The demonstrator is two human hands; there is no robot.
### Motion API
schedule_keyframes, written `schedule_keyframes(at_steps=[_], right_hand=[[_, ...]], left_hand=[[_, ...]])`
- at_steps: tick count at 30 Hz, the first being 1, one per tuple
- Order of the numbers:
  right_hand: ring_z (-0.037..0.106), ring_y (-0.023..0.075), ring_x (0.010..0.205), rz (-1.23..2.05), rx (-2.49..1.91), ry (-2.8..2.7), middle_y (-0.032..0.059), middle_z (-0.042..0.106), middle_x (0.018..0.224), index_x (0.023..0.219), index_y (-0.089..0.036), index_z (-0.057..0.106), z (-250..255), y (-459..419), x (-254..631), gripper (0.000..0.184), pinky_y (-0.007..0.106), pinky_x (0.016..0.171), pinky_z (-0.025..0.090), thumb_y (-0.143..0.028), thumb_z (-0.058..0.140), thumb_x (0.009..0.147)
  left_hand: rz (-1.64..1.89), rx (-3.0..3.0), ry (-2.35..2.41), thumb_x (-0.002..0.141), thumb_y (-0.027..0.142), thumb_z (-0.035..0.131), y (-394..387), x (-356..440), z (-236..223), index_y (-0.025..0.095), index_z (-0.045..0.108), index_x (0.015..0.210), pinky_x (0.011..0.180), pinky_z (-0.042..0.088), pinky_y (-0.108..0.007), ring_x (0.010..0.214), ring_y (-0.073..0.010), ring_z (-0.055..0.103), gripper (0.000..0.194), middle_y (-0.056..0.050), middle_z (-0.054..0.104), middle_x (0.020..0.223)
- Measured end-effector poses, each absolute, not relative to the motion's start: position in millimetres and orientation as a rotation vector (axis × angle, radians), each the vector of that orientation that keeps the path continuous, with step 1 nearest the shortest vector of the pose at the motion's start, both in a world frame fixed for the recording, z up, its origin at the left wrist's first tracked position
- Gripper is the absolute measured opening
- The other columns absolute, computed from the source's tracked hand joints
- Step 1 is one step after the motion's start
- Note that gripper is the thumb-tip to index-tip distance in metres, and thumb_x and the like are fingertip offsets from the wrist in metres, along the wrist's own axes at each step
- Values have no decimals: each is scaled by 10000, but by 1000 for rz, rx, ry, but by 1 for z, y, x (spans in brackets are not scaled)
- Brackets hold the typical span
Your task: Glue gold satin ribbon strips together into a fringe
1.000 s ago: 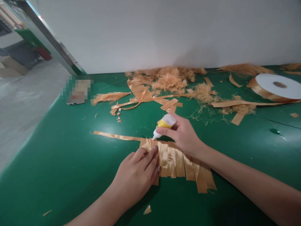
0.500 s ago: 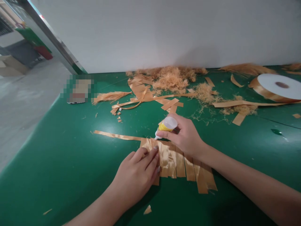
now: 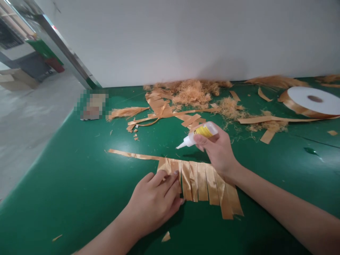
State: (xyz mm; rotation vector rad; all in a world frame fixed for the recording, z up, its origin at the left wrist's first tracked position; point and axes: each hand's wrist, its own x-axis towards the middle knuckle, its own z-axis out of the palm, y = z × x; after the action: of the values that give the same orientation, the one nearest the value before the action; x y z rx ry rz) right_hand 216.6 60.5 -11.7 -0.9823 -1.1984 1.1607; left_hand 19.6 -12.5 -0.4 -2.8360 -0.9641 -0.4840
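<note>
My right hand (image 3: pixel 219 148) is closed around a small glue bottle (image 3: pixel 205 131) with a yellow label and a white nozzle. The bottle is tilted, its nozzle tip pointing left and down above the table, apart from the ribbon. A narrow gold ribbon band (image 3: pixel 132 154) runs leftward from a row of short gold ribbon strips (image 3: pixel 202 184) laid side by side like a fringe. My left hand (image 3: pixel 155 198) lies over the left end of the row, its outstretched fingers pressing on the strips. Part of those strips is hidden under this hand.
Behind my hands lie frayed ribbon fibres (image 3: pixel 191 94) and loose ribbon cuttings (image 3: pixel 159 102). A large ribbon roll (image 3: pixel 300 97) rests at the right on the green table (image 3: pixel 66 177). A blurred-out box-like object (image 3: pixel 92 106) sits near the left edge, and a pale wall (image 3: pixel 186 39) rises behind.
The glue bottle has lifted off the strips' top edge and swung back to the right, so its nozzle shows in full. My left hand still presses the strips, with its thumb slightly shifted.
</note>
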Motion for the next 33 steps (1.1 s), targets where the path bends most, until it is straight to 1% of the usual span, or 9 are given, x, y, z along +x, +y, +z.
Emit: schedule_keyframes(at_steps=[4,10,14,19,22,25,27,30,33], right_hand=[[359,44,454,1438,-894,-849,-35,488,650,774,-194,525,-17,62,215,266,221,427,319,-366,716,704],[329,29,426,1580,-833,-680,-45,489,595,712,-177,526,-17,62,211,307,205,409,299,-372,753,646],[323,22,423,1610,-832,-649,-46,501,606,707,-173,529,-22,63,210,310,197,407,292,-339,774,616],[326,24,421,1614,-845,-663,-45,512,613,707,-180,521,-21,63,210,316,199,404,290,-347,773,613],[323,28,424,1622,-837,-653,-38,524,620,699,-180,521,-21,63,210,326,204,403,288,-360,777,604],[315,30,427,1630,-829,-648,-30,532,627,696,-179,520,-21,63,210,327,206,402,285,-390,759,626],[316,29,427,1628,-833,-639,-33,527,627,702,-180,517,-22,63,211,325,204,402,283,-393,753,633],[317,27,422,1628,-839,-625,-41,511,608,708,-178,517,-21,63,210,333,200,402,287,-392,758,626],[323,26,421,1636,-828,-608,-44,507,597,709,-172,520,-21,63,210,344,196,400,292,-394,766,616]], left_hand=[[-428,-2810,-931,865,235,499,-12,20,1,140,655,972,562,459,-305,828,-197,589,212,-53,689,1049],[-366,-2781,-871,845,118,500,-13,16,-3,92,603,1083,589,468,-299,843,-199,583,261,-93,672,1075],[-395,-2787,-869,858,107,476,-13,16,-2,99,599,1069,614,496,-299,842,-193,590,244,-98,674,1046],[-482,-2793,-830,895,89,378,-11,19,5,97,591,1063,660,544,-278,828,-170,603,271,-98,688,964],[-541,-2838,-840,896,79,372,-10,19,8,70,593,1046,652,560,-293,803,-180,611,267,-105,689,897],[-597,-2844,-848,897,81,374,-9,18,10,71,608,1008,642,569,-307,778,-185,618,260,-100,688,853],[-631,-2817,-837,896,81,373,-8,16,11,84,617,990,649,571,-305,788,-185,624,261,-99,690,860],[-703,-2760,-849,881,73,406,-7,7,12,93,625,970,680,566,-315,841,-200,626,238,-115,685,930],[-776,-2708,-960,866,66,439,-6,-5,11,113,630,966,724,556,-306,887,-199,625,221,-108,674,960]])
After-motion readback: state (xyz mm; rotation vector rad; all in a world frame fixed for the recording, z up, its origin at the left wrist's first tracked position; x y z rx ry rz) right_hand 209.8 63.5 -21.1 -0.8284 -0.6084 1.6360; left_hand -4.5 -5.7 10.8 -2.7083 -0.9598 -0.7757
